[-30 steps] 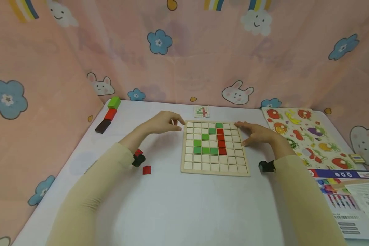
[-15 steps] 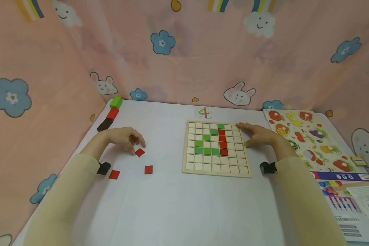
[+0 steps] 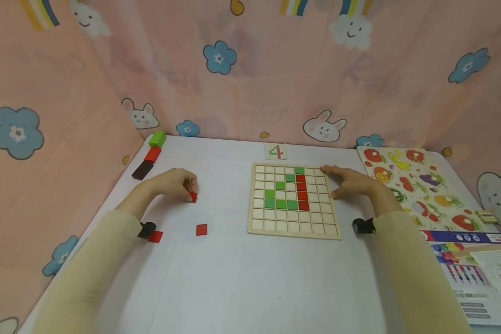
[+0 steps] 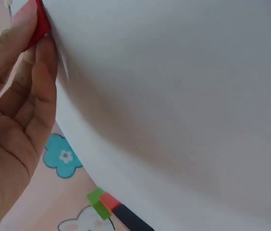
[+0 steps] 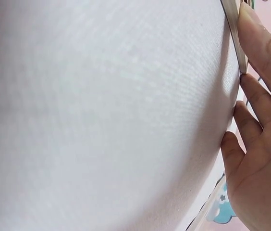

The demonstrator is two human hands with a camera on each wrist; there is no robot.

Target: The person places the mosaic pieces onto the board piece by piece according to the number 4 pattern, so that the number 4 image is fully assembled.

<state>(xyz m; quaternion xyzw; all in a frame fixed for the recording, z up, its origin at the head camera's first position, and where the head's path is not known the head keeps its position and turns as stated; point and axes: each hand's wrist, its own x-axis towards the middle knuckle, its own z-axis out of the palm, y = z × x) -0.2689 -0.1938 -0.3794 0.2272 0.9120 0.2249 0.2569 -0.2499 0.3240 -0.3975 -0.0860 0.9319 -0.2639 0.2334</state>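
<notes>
Between thumb and fingers my left hand (image 3: 173, 182) pinches a red square tile (image 3: 193, 197), tilted on edge; the left wrist view shows the same red tile (image 4: 42, 26) at the fingertips. Two more red tiles lie flat nearer me: one (image 3: 202, 229) in the open, another (image 3: 156, 237) partly behind the left wrist's black band. A wooden grid board (image 3: 293, 235) lies right of them, with green tiles (image 3: 280, 204) and a column of red tiles (image 3: 302, 187) in its cells. My right hand (image 3: 350, 182) rests at the board's right edge, fingers spread, thumb touching the rim.
A small pattern card (image 3: 275, 151) lies behind the board. Green (image 3: 157, 138), red (image 3: 152, 154) and dark brown (image 3: 143, 170) blocks line the table's left edge. At right are a fruit picture board (image 3: 417, 188) and a printed box (image 3: 463, 278).
My left hand has moved from the board's left edge out to the red tiles and now pinches one, raised off its flat position. The right hand stays at the board's edge.
</notes>
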